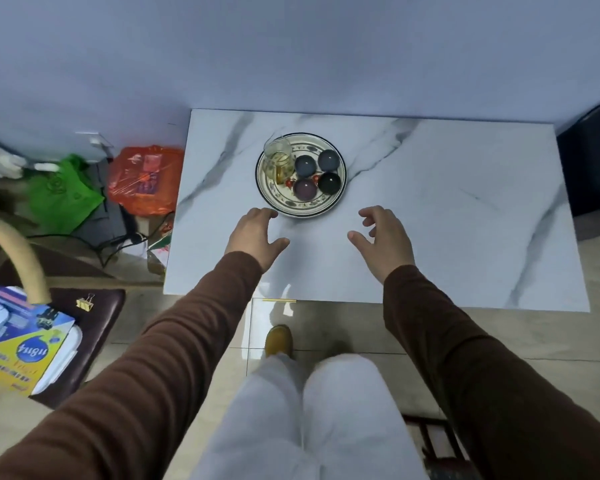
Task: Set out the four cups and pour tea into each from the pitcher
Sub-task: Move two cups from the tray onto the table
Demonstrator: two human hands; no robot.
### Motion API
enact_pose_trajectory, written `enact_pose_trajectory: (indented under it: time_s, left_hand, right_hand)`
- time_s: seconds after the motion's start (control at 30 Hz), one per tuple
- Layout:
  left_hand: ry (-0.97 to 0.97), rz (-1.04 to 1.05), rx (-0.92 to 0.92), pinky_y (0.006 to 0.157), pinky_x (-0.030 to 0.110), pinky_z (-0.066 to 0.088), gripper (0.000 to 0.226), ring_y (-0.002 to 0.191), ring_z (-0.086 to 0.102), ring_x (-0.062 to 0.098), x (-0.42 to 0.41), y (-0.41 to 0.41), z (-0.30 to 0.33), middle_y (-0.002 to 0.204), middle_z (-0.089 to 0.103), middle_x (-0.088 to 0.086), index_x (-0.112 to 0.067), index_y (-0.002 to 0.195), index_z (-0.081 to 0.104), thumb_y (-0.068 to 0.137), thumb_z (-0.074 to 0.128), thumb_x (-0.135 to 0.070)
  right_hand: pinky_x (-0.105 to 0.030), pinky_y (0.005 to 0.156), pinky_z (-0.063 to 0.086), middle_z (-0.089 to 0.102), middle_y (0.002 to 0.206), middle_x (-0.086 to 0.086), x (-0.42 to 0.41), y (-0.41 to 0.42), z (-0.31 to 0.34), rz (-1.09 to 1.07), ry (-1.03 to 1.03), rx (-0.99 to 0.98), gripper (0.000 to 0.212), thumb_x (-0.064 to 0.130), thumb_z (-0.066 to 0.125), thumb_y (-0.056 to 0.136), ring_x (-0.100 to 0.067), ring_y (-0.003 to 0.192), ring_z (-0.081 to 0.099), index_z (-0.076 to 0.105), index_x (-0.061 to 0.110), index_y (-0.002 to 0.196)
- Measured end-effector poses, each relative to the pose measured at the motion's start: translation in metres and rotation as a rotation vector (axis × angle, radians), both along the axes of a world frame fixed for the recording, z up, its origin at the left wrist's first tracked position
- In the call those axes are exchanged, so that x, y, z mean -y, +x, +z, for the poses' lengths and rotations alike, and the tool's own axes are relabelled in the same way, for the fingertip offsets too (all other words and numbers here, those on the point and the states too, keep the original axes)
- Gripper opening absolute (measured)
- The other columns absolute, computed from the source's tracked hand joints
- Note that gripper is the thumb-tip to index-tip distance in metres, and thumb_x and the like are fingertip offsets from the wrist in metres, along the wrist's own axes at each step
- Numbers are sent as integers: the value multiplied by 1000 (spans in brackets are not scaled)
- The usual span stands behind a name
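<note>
- Beyond the left hand [253,237], a glass pitcher [278,160] holding pale tea is standing on the left part of a patterned plate [340,164]; nothing is being poured yet.
- Ahead of the gap between the hands, four cups [317,171] are sitting rim-down in a cluster on that plate, just beside the pitcher; none is set out yet.
- Left hand: hovering open and empty above the marble table [465,220], fingertips near the plate's closest rim.
- Right hand [385,237]: hovering open and empty, fingers loosely curled, a little apart from the plate.
- Judged progress: the task is only beginning; righting, placing and filling all four cups are remaining.
</note>
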State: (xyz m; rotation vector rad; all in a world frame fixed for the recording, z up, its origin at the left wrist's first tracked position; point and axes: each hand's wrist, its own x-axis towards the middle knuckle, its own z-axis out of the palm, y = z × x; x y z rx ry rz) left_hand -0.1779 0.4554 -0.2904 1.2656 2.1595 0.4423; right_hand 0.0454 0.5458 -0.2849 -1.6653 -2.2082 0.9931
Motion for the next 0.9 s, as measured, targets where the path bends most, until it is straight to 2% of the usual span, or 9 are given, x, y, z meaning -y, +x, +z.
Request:
enact_pose_trajectory:
  time_s: [0.17, 0.33, 0.5, 0.63, 0.77, 0.9]
  left_hand:
    - [-22, 79, 28, 107, 34, 37, 66, 128, 48, 28, -55, 7, -48, 137, 51, 11, -10, 140, 46, 82, 72, -30]
    - [-7, 186, 32, 111, 27, 25, 72, 138, 35, 26, -105, 18, -105, 147, 43, 11, -10, 144, 41, 82, 73, -29]
    - [25, 267, 31, 111, 29, 28, 79, 136, 36, 27, -144, 16, -157, 145, 43, 11, -11, 143, 40, 76, 77, -28]
    - [41, 268, 32, 113, 31, 31, 82, 133, 40, 27, -162, 15, -194, 142, 45, 10, -11, 142, 39, 73, 78, -33]
    - [67, 283, 26, 114, 34, 31, 91, 135, 37, 25, -169, 14, -220, 145, 41, 9, -11, 147, 31, 74, 78, -39]
    - [122, 282, -28, 110, 32, 34, 82, 129, 41, 26, -170, 9, -234, 137, 48, 8, -13, 142, 39, 74, 78, -38]
  right_hand:
    - [-36, 88, 48, 55, 117, -4, -62, -13, -54, 14, -52, 1, 47, 30, 68, 88, -21, 104, 54, 51, 15, 128]
    - [-39, 98, 44, 52, 126, -10, -122, -26, -109, 139, -48, 36, 55, 30, 70, 86, -27, 114, 51, 48, 10, 133]
    - [-35, 102, 36, 51, 132, -12, -162, -49, -159, 228, 44, 54, 62, 31, 73, 83, -30, 120, 44, 46, 10, 136]
    - [-35, 101, 38, 53, 130, -8, -174, -67, -198, 279, 124, 110, 64, 35, 76, 79, -28, 118, 43, 48, 13, 133]
    - [-34, 102, 38, 53, 131, -6, -176, -78, -226, 286, 210, 137, 69, 41, 75, 77, -27, 118, 44, 47, 14, 134]
    - [-34, 101, 38, 55, 128, -4, -178, -85, -239, 258, 255, 141, 69, 45, 74, 77, -25, 117, 45, 47, 14, 132]
